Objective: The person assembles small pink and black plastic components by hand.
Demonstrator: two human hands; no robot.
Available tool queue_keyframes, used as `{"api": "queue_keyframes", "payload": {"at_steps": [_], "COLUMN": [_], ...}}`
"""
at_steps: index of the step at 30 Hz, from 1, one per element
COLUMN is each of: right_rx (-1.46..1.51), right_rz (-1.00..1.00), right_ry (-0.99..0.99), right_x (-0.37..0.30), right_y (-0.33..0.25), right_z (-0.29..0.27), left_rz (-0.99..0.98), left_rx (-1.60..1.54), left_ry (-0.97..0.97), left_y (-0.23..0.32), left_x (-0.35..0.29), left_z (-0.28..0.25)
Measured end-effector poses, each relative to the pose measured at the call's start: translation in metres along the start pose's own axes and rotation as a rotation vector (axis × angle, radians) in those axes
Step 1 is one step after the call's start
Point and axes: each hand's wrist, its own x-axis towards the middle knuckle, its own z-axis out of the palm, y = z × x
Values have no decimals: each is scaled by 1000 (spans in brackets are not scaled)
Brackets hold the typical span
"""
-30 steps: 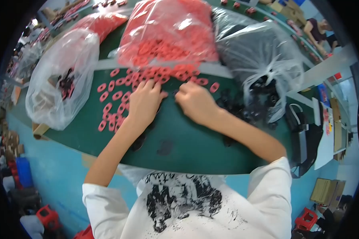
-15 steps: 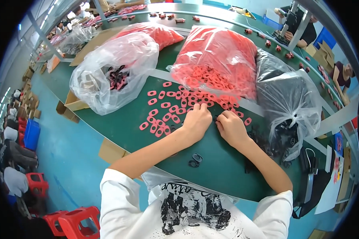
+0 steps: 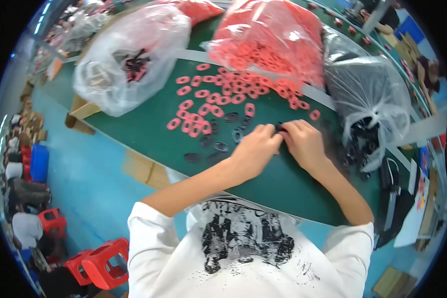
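Observation:
My left hand (image 3: 256, 150) and my right hand (image 3: 305, 145) meet over the green table, fingertips almost touching. Between them is a small dark part (image 3: 281, 128), mostly covered by my pinched fingers. Several flat black oval pieces (image 3: 221, 146) lie left of my left hand, one of them close to its knuckles. Beyond these, many flat pink-red oval rings (image 3: 201, 93) are spread loosely, with a hole in the middle of each. More rings spill out of a large clear bag (image 3: 278, 35) at the far side.
At the far left stands a clear bag (image 3: 134, 39) with dark and pink pieces inside. Another clear bag (image 3: 367, 89), holding black parts, sits to the right, near a black case (image 3: 395, 208). Red stools (image 3: 106, 263) and a cardboard box (image 3: 146, 166) are off the table's left edge.
The view has tipped downward, so the bags sit higher in it. My hands have come closer together, fingertips now meeting at the dark part, and black ovals beside my left hand are uncovered.

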Motion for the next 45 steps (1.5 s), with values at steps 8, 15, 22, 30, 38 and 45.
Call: {"api": "queue_keyframes", "payload": {"at_steps": [8, 15, 22, 30, 38, 45], "right_rx": [-51, 126, 140, 344, -14, -69], "right_rz": [-20, 32, 41, 85, 171, 164], "right_ry": [4, -90, -238, -65, -264, -154], "right_x": [-4, 6, 8, 19, -43, -36], "right_y": [4, 9, 16, 20, 15, 13], "right_z": [6, -5, -14, -41, -93, -62], "left_rz": [0, 126, -4, -58, 46, -20], "left_rx": [148, 105, 150, 172, 260, 91], "left_ry": [11, 168, 23, -50, -89, -149], "left_y": [6, 5, 26, 18, 23, 31], "left_x": [-14, -12, -7, -9, -7, -15], "left_z": [14, 25, 19, 8, 6, 1]}}
